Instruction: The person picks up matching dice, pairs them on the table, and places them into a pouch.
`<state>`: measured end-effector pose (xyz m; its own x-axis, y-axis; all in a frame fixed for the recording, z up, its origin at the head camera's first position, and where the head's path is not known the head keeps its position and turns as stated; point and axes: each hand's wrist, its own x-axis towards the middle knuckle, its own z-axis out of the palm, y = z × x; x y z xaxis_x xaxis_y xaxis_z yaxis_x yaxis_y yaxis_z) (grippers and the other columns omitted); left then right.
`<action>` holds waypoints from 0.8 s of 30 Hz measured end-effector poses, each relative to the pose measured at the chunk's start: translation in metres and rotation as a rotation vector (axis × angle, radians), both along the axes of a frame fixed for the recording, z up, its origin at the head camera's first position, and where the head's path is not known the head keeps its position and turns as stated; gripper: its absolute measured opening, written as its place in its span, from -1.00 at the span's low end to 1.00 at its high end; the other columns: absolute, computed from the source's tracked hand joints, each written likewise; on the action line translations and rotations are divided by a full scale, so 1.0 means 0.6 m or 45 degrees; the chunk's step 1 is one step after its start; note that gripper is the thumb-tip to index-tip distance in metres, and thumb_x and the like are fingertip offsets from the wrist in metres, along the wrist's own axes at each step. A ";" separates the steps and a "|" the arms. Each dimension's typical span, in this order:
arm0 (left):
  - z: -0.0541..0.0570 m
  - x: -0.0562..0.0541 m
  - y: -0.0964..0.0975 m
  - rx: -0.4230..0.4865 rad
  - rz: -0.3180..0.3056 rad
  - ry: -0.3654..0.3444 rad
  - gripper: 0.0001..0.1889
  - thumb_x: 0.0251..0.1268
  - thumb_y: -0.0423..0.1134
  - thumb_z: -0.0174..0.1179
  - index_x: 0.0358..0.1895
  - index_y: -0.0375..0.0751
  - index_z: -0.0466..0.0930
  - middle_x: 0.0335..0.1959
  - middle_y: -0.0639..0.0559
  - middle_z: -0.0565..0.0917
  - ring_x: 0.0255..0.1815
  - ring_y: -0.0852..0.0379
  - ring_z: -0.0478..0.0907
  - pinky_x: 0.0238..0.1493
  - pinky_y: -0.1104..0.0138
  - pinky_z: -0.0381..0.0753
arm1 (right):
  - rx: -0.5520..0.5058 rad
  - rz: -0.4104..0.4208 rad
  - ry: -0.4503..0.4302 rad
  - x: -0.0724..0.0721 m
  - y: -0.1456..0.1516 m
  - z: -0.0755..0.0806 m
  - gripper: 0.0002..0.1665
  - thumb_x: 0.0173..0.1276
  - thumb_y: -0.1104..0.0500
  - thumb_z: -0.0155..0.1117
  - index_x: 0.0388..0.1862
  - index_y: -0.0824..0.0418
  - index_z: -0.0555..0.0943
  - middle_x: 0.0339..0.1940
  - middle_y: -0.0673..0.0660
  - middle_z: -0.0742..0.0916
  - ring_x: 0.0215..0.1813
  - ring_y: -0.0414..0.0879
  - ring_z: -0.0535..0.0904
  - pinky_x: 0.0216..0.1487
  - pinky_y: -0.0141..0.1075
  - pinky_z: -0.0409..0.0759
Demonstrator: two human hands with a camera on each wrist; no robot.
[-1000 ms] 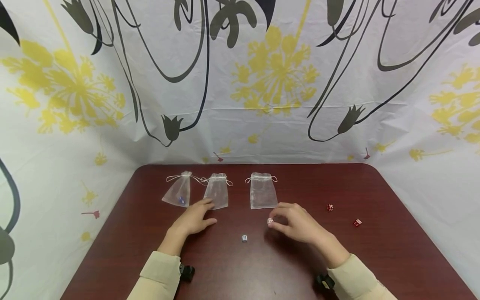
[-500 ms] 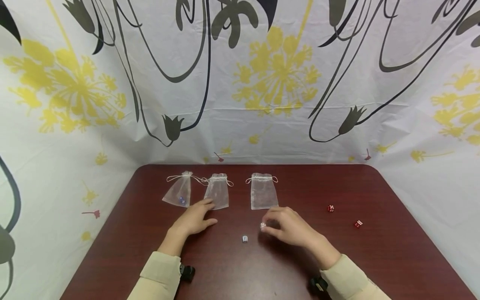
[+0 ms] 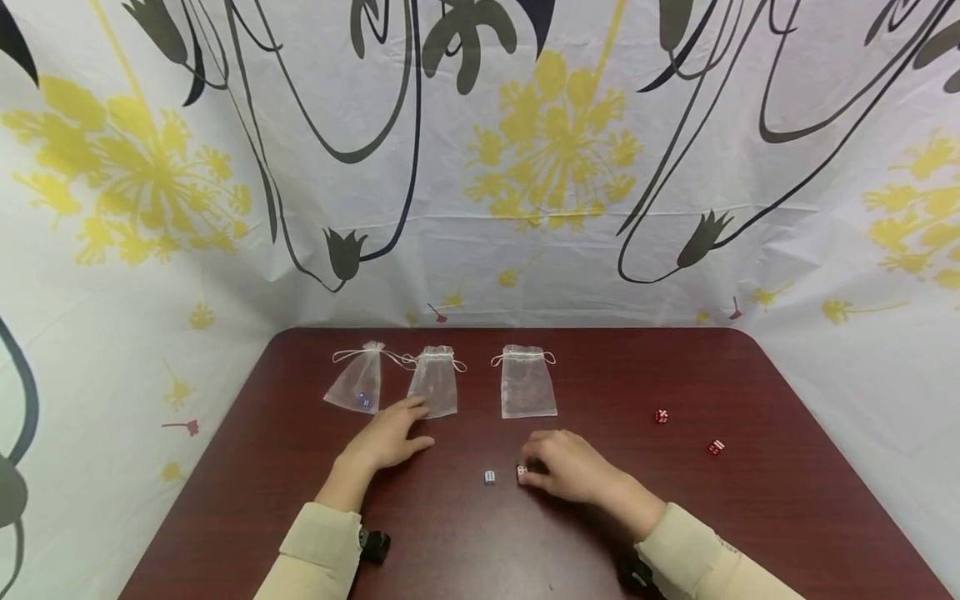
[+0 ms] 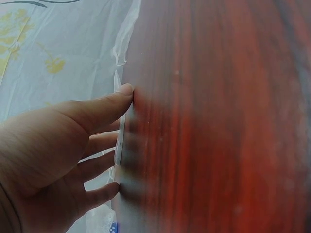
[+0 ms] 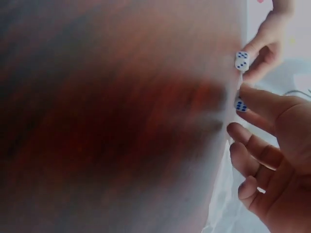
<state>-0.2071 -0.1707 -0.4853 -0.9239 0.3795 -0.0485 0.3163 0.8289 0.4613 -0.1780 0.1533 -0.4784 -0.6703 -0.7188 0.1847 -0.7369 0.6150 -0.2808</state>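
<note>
My right hand (image 3: 573, 468) pinches a white die (image 5: 241, 105) with blue dots between thumb and index finger, low at the table. To its left, a second white die (image 3: 490, 477) sits on the tabletop, a small gap apart. My left hand (image 3: 381, 437) rests on the table with relaxed, spread fingers. Its fingertips touch the lower end of the middle sheer drawstring bag (image 3: 437, 375). A blue die (image 3: 364, 399) shows inside the left sheer bag (image 3: 347, 385). Another flat sheer bag (image 3: 528, 387) lies beyond my right hand.
Two red dice, a nearer one (image 3: 716, 447) and a farther one (image 3: 661, 416), lie on the right side of the dark red wooden table (image 3: 637, 367). A white patterned cloth (image 3: 450, 183) hangs behind the table's back edge and along both sides.
My right hand has come nearer and slightly left with the pinched white die, from below the right bag to beside the other white die. My left hand has stayed put.
</note>
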 end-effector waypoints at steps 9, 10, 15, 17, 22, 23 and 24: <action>-0.003 -0.003 0.000 -0.006 0.001 -0.002 -0.42 0.38 -0.08 0.33 0.38 -0.26 0.50 0.50 -0.16 0.35 0.51 -0.17 0.28 0.42 -0.05 0.33 | 0.037 -0.018 -0.085 0.002 0.000 -0.002 -0.84 0.27 0.02 0.52 -0.35 -0.02 0.68 -0.50 -0.16 0.49 -0.46 -0.34 0.35 -0.46 -0.39 0.37; -0.003 -0.002 -0.001 -0.005 0.002 -0.001 -0.42 0.38 -0.08 0.33 0.38 -0.26 0.50 0.50 -0.16 0.35 0.51 -0.17 0.28 0.42 -0.05 0.33 | 0.037 -0.022 -0.094 0.002 0.000 -0.003 -0.83 0.27 -0.01 0.52 -0.34 -0.02 0.68 -0.49 -0.16 0.49 -0.45 -0.34 0.35 -0.45 -0.39 0.38; -0.001 -0.003 -0.001 -0.005 -0.001 0.014 -0.42 0.38 -0.07 0.34 0.37 -0.26 0.50 0.48 -0.17 0.37 0.50 -0.17 0.28 0.43 -0.05 0.32 | -0.012 -0.032 -0.121 -0.001 0.005 -0.007 -0.72 0.25 -0.15 0.50 -0.26 -0.01 0.71 -0.43 -0.17 0.57 -0.39 -0.31 0.46 -0.38 -0.35 0.48; 0.002 -0.005 -0.001 -0.001 -0.001 0.033 -0.41 0.38 -0.06 0.34 0.38 -0.26 0.49 0.47 -0.19 0.40 0.50 -0.17 0.29 0.44 -0.05 0.31 | -0.048 -0.042 -0.129 -0.003 0.008 -0.007 -0.71 0.26 -0.16 0.49 -0.24 -0.01 0.72 -0.41 -0.16 0.61 -0.36 -0.28 0.51 -0.36 -0.33 0.51; 0.020 -0.027 0.000 0.029 0.042 0.142 -0.48 0.43 -0.12 0.28 0.33 -0.35 0.51 0.34 -0.27 0.51 0.39 -0.22 0.41 0.40 -0.07 0.36 | -0.183 -0.091 -0.109 -0.013 0.011 0.005 -0.75 0.29 -0.08 0.49 -0.23 0.03 0.71 -0.41 -0.17 0.67 -0.37 -0.25 0.58 -0.34 -0.32 0.55; 0.025 -0.033 -0.001 0.030 0.066 0.166 -0.51 0.45 -0.15 0.26 0.32 -0.37 0.52 0.29 -0.29 0.54 0.35 -0.24 0.45 0.36 -0.07 0.40 | -0.217 -0.098 -0.104 -0.015 0.011 0.008 -0.75 0.29 -0.06 0.49 -0.22 0.05 0.71 -0.40 -0.17 0.67 -0.38 -0.26 0.58 -0.34 -0.33 0.56; 0.029 -0.041 -0.002 0.031 0.100 0.183 -0.54 0.46 -0.18 0.23 0.29 -0.39 0.53 0.25 -0.30 0.57 0.31 -0.25 0.48 0.34 -0.08 0.42 | -0.258 -0.103 -0.111 -0.017 0.011 0.012 -0.76 0.30 -0.04 0.48 -0.22 0.08 0.70 -0.41 -0.17 0.67 -0.40 -0.28 0.57 -0.35 -0.34 0.56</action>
<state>-0.2314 -0.1718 -0.4680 -0.9475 0.3054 0.0949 0.3154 0.8428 0.4362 -0.1883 0.1598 -0.4709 -0.7439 -0.6163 0.2585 -0.6550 0.5956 -0.4649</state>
